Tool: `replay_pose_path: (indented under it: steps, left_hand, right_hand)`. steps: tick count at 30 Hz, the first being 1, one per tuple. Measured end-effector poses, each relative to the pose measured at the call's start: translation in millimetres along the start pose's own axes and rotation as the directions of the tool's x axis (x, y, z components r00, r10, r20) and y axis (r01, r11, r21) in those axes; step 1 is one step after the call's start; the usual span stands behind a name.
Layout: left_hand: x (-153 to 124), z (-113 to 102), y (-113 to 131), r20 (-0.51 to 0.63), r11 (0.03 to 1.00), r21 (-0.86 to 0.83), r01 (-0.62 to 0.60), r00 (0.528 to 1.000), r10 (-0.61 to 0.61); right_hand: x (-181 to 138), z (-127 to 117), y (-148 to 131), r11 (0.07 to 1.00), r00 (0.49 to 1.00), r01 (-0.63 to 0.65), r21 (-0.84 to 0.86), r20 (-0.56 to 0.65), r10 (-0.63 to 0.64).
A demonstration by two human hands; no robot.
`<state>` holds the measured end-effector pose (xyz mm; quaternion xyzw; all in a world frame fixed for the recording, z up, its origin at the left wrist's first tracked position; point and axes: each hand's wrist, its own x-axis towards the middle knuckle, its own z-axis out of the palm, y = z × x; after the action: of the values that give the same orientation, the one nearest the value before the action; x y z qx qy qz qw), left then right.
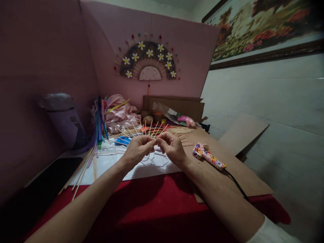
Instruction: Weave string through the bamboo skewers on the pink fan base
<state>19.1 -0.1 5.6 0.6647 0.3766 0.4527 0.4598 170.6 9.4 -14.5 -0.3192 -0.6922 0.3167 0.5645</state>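
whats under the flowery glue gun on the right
The glue gun lies flat on a brown cardboard sheet, which overlaps the red tablecloth. Its black cord trails off toward the person. What lies beneath the cardboard is covered.

Home craft corner, glue gun [209, 156], skewers [174, 129]

A fan of sticks [154, 130] is spread just behind the fingers [152, 143]; a glue gun [209, 157] lies to their right on cardboard [243, 175], a bin [64, 119] far left.
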Motion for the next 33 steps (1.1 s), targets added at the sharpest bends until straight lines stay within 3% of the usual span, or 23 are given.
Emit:
replay_pose_path:
  steps: [4,7,10,12,17,24,26,29,33]
  left_hand:
    - [0.6,0.5,-0.5,0.009,1.000,0.004,0.008,1.000,-0.008]
    - [1.7,0.1,1.3,-0.144,0.997,0.075,-0.032,0.989,0.043]
    - [2.1,-1.4,0.2,-0.303,0.955,0.254,-0.152,0.925,0.228]
    - [0.9,-1.3,-1.8,-0.283,0.920,0.350,-0.175,0.917,0.282]
    - [-3.1,2.1,-7.1,-0.184,0.847,0.511,-0.148,0.944,0.275]
    - [-1.2,2.7,-6.5,-0.145,0.906,0.373,-0.200,0.952,0.269]
    - [-2.7,2.1,-4.7,-0.151,0.819,0.534,-0.211,0.929,0.338]
    - [-4.7,-0.7,-2.7,-0.114,0.595,0.775,-0.214,0.878,0.465]
    - [-3.5,-5.3,-2.3,-0.013,0.458,0.843,-0.283,0.839,0.544]
  right_hand:
    - [0.4,-1.3,0.8,0.998,1.000,0.018,-0.068,0.016,-0.017]
    - [1.7,-2.2,1.6,0.996,0.999,0.009,-0.085,-0.037,-0.012]
    - [2.2,-2.4,2.3,0.998,0.996,-0.005,-0.069,-0.089,-0.001]
    - [1.8,-2.1,1.8,0.999,0.995,-0.007,-0.053,-0.096,0.002]
    - [0.5,-1.0,-1.2,0.999,0.996,-0.019,-0.026,-0.088,0.016]
    - [2.0,-1.4,1.9,0.997,0.993,-0.032,-0.072,-0.112,0.024]
    - [2.1,-1.6,2.5,0.994,0.995,-0.037,-0.106,-0.099,0.026]
    - [1.5,-2.0,1.5,0.991,0.998,-0.051,-0.127,-0.050,0.045]
    - [1.1,-2.3,-1.8,0.996,0.995,-0.083,-0.036,-0.054,0.081]
